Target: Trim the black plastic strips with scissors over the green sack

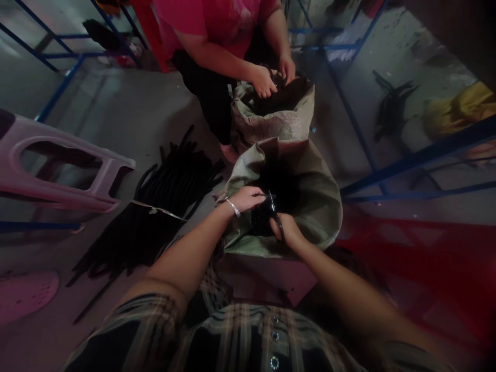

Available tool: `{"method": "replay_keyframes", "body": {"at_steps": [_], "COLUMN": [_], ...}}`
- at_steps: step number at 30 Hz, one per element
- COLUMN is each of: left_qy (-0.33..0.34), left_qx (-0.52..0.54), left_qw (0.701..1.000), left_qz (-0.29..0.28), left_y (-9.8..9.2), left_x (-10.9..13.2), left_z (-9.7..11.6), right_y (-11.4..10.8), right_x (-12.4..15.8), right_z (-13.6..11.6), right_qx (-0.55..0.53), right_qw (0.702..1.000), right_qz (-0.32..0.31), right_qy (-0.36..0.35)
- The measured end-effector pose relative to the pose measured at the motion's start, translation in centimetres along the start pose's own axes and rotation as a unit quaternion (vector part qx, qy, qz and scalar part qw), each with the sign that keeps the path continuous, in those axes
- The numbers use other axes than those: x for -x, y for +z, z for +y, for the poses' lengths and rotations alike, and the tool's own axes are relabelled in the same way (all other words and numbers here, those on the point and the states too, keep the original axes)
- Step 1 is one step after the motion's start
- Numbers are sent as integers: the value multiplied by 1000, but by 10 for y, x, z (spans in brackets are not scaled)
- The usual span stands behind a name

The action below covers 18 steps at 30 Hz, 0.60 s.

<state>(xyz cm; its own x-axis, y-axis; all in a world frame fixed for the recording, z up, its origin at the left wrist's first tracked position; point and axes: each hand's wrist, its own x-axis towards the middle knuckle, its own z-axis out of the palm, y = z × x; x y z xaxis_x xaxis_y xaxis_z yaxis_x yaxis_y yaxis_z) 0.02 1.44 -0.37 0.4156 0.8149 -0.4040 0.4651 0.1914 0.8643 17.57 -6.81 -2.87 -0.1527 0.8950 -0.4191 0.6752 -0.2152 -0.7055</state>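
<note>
My right hand [290, 230] grips a pair of scissors [276, 217] with black handles, its blades pointing up and away from me. My left hand [247, 198], with a silver bracelet at the wrist, is pinched around the end of a thin black strip [268, 198] close to the blades. Both hands are over the mouth of a pale green woven sack [323, 206]. Dark material lies inside it, too shadowed to make out in detail.
A co-worker in a pink shirt [228, 26] bends over a second sack [271, 121]. A bundle of long black strips [155, 206] lies on the floor at left, near a pale plastic stool [50, 137]. Blue metal frames [418, 150] stand on both sides.
</note>
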Motion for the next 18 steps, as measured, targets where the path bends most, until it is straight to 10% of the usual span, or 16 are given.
{"method": "replay_keyframes", "body": {"at_steps": [18], "left_qy": [-20], "left_qx": [55], "left_qw": [998], "left_qz": [7], "left_y": [4], "left_x": [1], "left_z": [5], "right_y": [-4], "right_x": [-3], "right_z": [-4], "right_qx": [120], "right_qw": [991], "right_qz": [-63], "right_qy": [-21]}}
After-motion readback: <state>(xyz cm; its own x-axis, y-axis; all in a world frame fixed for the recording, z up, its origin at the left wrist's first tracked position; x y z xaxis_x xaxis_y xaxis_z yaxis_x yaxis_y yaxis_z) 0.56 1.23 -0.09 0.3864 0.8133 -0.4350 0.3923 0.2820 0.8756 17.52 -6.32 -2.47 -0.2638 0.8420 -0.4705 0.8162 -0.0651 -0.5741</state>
